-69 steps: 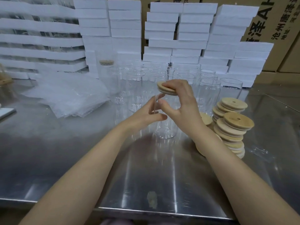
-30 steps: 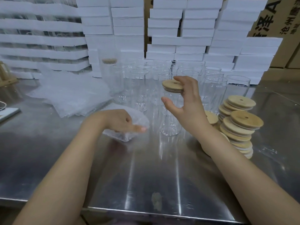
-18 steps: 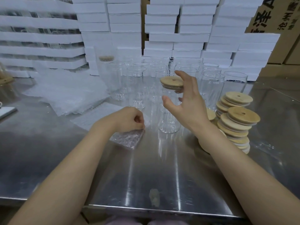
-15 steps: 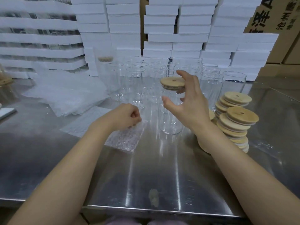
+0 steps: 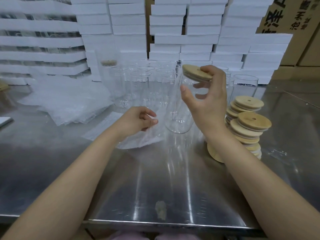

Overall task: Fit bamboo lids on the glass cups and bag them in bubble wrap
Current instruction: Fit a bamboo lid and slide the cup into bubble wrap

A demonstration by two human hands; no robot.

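A clear glass cup (image 5: 178, 110) with a bamboo lid (image 5: 194, 73) on its mouth leans tilted, its base near the steel table. My right hand (image 5: 206, 97) grips it at the top, fingers curled round the lid's rim and the glass. Left of the cup's base, my left hand (image 5: 136, 121) pinches the edge of a bubble wrap bag (image 5: 138, 137) that lies on the table. Loose bamboo lids (image 5: 247, 122) are piled at the right. Several bare glass cups (image 5: 140, 87) stand behind.
A heap of bubble wrap bags (image 5: 67, 99) lies at the left. White foam boxes (image 5: 183, 32) are stacked along the back, cardboard cartons (image 5: 290, 16) at the right. One bagged, lidded cup (image 5: 108, 77) stands at the back left. The steel table (image 5: 155, 179) has its front edge close to me.
My left hand let go of the cup, took a bubble wrap bag from the heap and dragged it beside the cup. My right hand has tilted and lifted the lidded cup.
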